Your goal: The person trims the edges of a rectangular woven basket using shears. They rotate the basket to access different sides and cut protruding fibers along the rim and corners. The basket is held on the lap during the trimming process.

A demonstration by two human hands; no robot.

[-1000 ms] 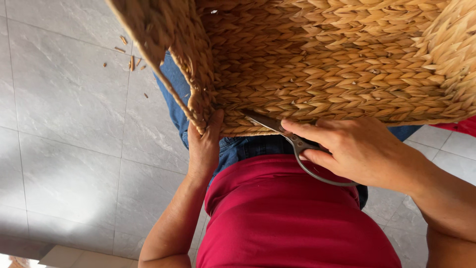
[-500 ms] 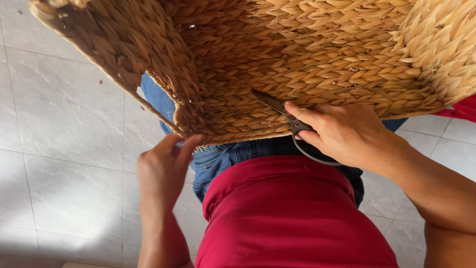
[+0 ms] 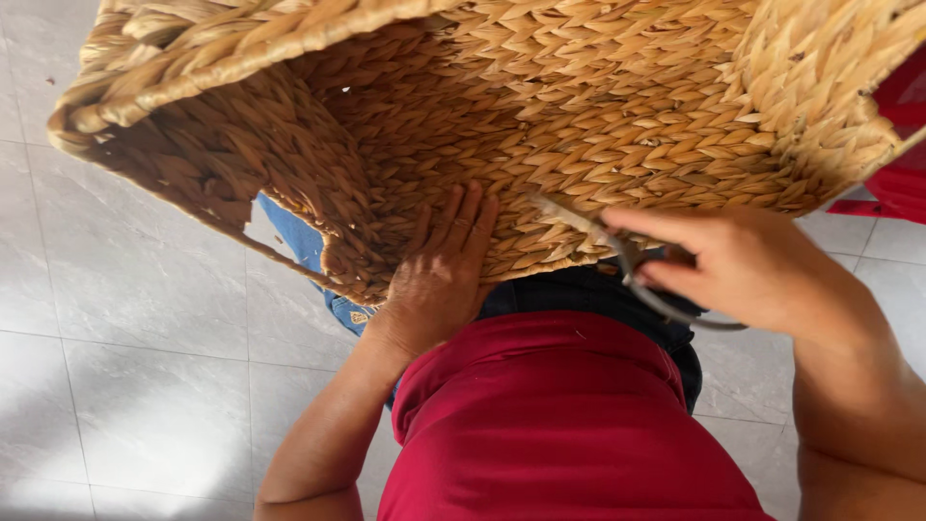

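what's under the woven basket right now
Under the woven basket: blue jeans on the lap. The left hand lies flat on its wall; the right hand holds scissors. The legs are covered.

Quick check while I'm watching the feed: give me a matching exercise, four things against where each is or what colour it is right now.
Things:
1. left hand
2. right hand
3. woven basket
4. floor tiles

Descriptions:
A. pale grey, below on the left
B. straw-coloured, resting on the lap
C. flat, palm against the basket's side
D. gripping metal scissors

Pairs: 1-C, 2-D, 3-B, 4-A
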